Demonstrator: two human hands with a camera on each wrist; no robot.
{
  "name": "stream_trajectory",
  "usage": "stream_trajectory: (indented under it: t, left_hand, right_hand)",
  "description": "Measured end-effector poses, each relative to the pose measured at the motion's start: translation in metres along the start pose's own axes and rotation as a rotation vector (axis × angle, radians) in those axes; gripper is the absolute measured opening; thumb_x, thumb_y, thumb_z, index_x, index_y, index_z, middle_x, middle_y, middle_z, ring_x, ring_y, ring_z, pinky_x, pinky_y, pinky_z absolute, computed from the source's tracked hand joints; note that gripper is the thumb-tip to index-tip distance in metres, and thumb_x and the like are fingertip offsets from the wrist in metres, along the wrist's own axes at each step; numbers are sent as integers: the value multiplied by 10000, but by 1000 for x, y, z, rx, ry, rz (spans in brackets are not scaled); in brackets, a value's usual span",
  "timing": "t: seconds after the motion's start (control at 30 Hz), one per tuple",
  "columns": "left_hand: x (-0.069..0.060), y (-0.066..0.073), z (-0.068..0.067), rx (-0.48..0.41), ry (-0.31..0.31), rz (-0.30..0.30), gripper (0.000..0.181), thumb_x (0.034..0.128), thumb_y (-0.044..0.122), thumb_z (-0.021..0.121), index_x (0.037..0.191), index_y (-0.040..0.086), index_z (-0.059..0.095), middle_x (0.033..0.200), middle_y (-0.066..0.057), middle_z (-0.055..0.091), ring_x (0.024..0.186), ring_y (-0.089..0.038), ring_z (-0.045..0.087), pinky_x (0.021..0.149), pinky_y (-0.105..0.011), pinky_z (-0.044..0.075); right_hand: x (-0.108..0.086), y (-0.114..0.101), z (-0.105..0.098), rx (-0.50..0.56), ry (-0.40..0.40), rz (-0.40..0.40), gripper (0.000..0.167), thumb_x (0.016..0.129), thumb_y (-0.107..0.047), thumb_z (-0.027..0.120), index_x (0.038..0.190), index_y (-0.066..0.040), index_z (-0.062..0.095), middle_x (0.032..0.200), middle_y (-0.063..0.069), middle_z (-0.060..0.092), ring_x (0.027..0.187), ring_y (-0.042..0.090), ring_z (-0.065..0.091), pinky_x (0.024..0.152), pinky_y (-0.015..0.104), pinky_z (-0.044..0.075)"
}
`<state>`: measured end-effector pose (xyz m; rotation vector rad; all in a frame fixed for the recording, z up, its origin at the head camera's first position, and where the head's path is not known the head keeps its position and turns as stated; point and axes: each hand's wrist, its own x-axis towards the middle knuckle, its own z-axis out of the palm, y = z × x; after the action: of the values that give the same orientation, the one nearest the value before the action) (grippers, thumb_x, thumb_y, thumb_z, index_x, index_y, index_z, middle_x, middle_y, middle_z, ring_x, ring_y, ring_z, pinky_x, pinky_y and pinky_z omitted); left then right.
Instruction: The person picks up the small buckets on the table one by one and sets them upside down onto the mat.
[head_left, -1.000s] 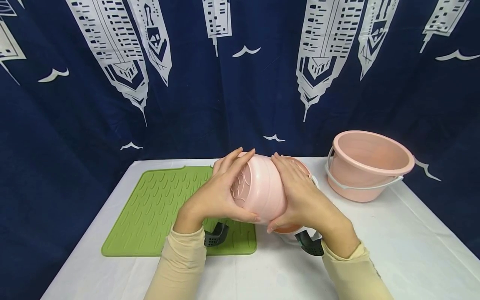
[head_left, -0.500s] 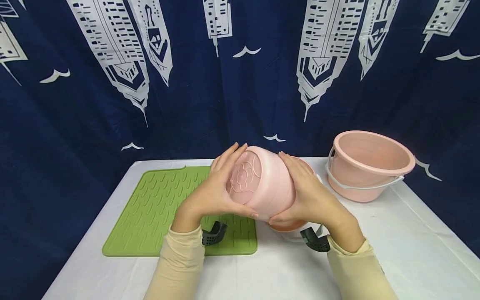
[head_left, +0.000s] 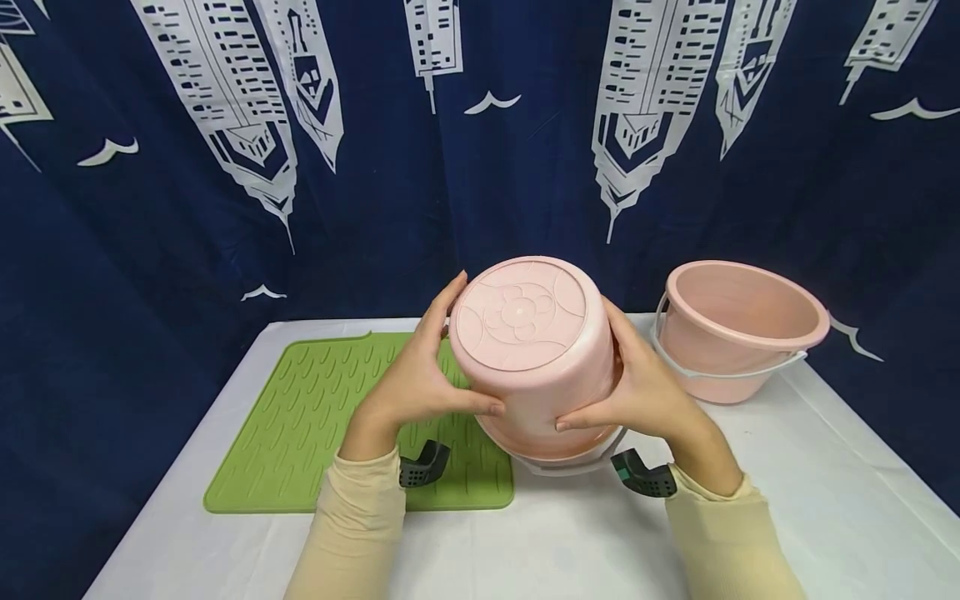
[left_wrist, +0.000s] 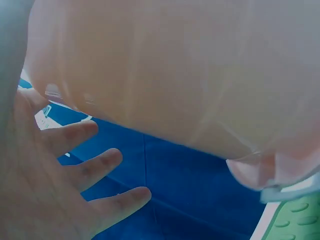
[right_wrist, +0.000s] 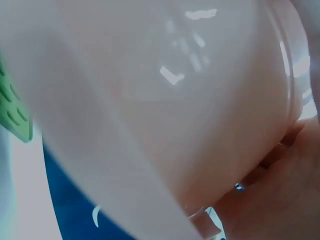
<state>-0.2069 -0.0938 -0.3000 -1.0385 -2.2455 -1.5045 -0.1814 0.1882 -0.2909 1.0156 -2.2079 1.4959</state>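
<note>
Gripping upturned bucket [head_left: 536,387]: left hand [head_left: 416,379], right hand [head_left: 651,392] | green mat [head_left: 307,433] partly hidden | upright bucket [head_left: 716,360] rightward

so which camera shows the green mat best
The head view: it shows most of the green mat, ridges included, though the left hand and held pink bucket hide part. The left wrist view catches only a piece at lower right; the right wrist view, only a corner at the frame's left edge.
</note>
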Motion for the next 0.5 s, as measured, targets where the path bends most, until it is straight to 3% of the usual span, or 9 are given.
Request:
stream_trajectory:
  t: [0.1,0.33,0.5]
  left_hand:
    - [0,-2,0,-44,7,29,1431,539,138,1010,1624,261,86,1616,23,263,1454,-135,273,1126,-493,292]
    - [-1,0,2,-122,8,-2,1448,526,99,1015,1620,287,85,1604,80,288,1452,-128,294,1185,-446,190]
    - [-1,3,3,-184,16,17,1414,540,36,994,1617,262,108,1594,59,308,1390,-160,397,1156,-432,278]
  right_hand:
    - [0,-1,3,37,-1,3,1418,410,73,1005,1594,-140,255,1502,113,424,1295,193,454,1058,245,387]
    - [0,21,9,99,-11,8,1469,393,59,1016,1603,-205,226,1530,67,391,1320,245,430,1066,281,398]
    - [-1,28,10,98,-28,5,1510,377,-11,1040,1607,-226,191,1556,44,358,1358,251,391,1100,293,358]
